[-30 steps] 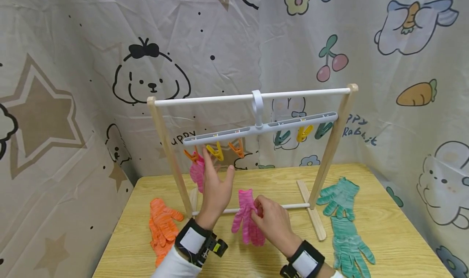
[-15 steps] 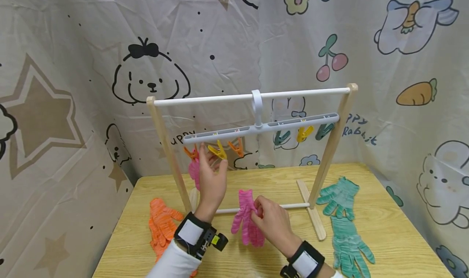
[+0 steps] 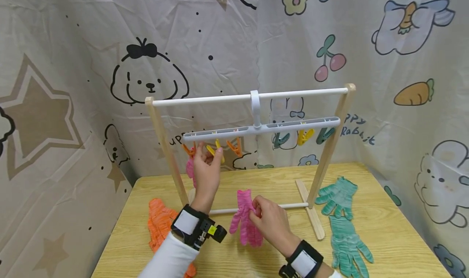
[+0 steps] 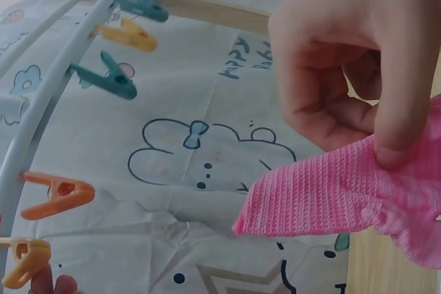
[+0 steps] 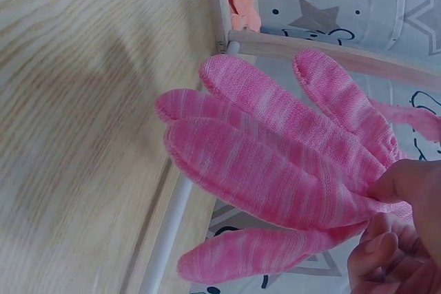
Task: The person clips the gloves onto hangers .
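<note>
Where pinched, the pink glove (image 3: 246,217) — apparently — creases.

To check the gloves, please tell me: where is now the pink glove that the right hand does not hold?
In the head view, the other pink glove is on the left side, just below the outermost orange clip, partly behind the left hand.

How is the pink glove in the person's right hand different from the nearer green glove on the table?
Colour: the pink glove is bright pink, while the nearer green glove is bluish green. Support: the right hand pinches the pink glove and holds it up, whereas the green one lies flat on the table. Both share a knitted look with paler streaks.
</note>
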Tool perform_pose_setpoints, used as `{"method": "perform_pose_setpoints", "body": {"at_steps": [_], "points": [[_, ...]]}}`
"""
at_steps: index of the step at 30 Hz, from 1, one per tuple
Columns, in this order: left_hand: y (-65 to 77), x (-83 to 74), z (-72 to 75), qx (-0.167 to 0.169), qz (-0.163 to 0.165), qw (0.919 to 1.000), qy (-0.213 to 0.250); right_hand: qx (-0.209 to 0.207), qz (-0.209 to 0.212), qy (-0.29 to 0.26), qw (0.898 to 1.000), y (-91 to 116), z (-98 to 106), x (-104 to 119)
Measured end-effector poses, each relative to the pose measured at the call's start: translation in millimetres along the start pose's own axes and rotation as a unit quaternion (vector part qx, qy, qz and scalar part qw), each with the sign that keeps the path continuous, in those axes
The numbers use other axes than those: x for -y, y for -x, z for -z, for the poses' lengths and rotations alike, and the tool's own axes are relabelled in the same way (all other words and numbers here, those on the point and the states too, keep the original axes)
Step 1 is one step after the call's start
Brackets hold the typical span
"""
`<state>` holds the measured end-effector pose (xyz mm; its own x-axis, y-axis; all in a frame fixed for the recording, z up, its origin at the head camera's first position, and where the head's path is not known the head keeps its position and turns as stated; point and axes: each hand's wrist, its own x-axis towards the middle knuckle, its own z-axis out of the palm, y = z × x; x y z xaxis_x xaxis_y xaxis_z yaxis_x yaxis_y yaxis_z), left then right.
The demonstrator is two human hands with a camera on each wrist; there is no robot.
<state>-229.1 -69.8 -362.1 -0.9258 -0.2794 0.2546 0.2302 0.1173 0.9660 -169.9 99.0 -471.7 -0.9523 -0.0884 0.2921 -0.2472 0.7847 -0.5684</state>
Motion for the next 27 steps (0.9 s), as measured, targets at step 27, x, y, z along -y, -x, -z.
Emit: {"method": "perform_pose_setpoints", "body": {"at_steps": [27], "points": [[-13.5,-4.3,2.4,-0.026,0.023,0.9984,-0.044,-0.045,0.082,-0.018,0.995,-32.2,18.3,37.8]]}}
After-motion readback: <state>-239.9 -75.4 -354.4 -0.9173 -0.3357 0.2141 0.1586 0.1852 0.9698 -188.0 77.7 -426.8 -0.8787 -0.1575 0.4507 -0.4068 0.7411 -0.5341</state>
